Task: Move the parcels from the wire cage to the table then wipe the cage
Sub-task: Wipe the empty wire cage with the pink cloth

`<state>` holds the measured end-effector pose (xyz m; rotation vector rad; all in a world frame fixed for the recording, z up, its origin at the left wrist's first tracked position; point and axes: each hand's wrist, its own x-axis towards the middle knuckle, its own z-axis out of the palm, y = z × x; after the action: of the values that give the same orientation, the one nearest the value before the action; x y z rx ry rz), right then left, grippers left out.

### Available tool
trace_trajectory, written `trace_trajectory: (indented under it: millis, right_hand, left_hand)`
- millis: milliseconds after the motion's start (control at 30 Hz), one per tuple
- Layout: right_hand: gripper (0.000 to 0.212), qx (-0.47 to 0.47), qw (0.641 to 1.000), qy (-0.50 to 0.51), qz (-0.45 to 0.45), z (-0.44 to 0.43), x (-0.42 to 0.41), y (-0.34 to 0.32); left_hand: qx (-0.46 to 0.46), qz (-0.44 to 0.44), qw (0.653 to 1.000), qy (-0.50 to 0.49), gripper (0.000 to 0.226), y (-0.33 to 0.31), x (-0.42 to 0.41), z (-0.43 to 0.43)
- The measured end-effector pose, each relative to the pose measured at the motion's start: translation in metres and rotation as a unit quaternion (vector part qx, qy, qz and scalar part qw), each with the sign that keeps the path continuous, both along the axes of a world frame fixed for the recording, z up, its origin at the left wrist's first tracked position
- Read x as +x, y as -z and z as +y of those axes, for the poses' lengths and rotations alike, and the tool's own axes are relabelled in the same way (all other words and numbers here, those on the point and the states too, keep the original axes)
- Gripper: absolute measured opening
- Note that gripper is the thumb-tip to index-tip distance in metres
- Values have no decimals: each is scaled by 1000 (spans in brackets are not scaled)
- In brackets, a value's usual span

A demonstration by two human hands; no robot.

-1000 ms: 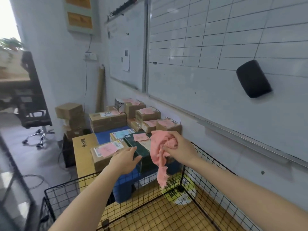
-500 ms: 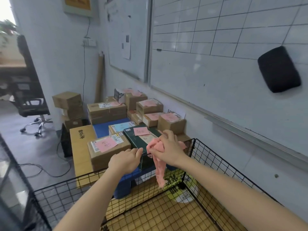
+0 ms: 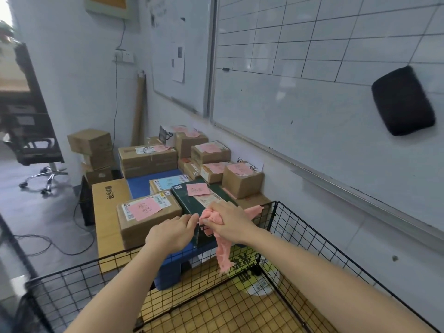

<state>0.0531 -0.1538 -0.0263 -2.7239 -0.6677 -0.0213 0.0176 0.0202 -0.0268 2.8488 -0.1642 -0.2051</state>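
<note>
- The right hand (image 3: 228, 222), at the centre of the frame, is clenched round a pink cloth (image 3: 222, 255) whose tail hangs down against the far wall of the wire cage (image 3: 288, 236).
- The left hand (image 3: 171, 233) is just beside the right, at the cage's far rim, with its fingers curled. I cannot tell whether it grips anything.
- The parcels (image 3: 149, 212) are stacked on the blue table (image 3: 141, 185), behind the cage.

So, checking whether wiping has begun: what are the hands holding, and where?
The right hand grips the pink cloth at its bunched middle, both ends free. The left hand sits beside it; whether it pinches anything cannot be told.
</note>
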Motion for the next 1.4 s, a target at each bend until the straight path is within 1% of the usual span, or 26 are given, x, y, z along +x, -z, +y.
trace_trajectory:
  millis: [167,333,533,700,733,833,867,967,1100,1133,1233,1400]
  right_hand:
    - [43,5,1000,-6,3,-2,0,1]
    - [36,19,1000,-18,-10,-10,3,1]
    - [31,9,1000,9,5,-31,18,3]
    - [40,3,999,48,3,-52,24,0]
    - [39,1,999,53,4,-55,25,-1]
    - [26,3,998,62,-6,-64,28,-2]
    - [26,2,997,71,-9,-69,30,-2]
    - [31,4,996,93,-13,-89,38,-1]
    - [53,9,993,115,-9,-106,47,0]
    - [50,9,993,119,-8,-107,47,0]
    - [31,10,992,122,-19,-105,47,2]
    - [27,5,992,120,-26,-103,46,2]
  left_hand:
    - [-10,-3,1000,-10,48,-1,-3,1]
    - [4,-3,1000,-8,48,3,-1,4]
    - [-20,6,999,-32,55,9,4,6]
    - [-33,-4,999,-38,59,11,6,7]
    - [-32,-6,999,-36,59,11,6,7]
    - [-27,-6,999,-34,59,12,6,8]
    - [-27,-5,999,-34,60,13,7,8]
    - [-33,-7,999,-37,62,14,7,8]
    - [-32,-9,999,-37,61,13,7,8]
    - [-31,-9,999,-38,60,12,6,7]
    - [-28,-5,999,-32,58,10,5,6]
    - [-21,-8,999,-39,60,9,3,5]
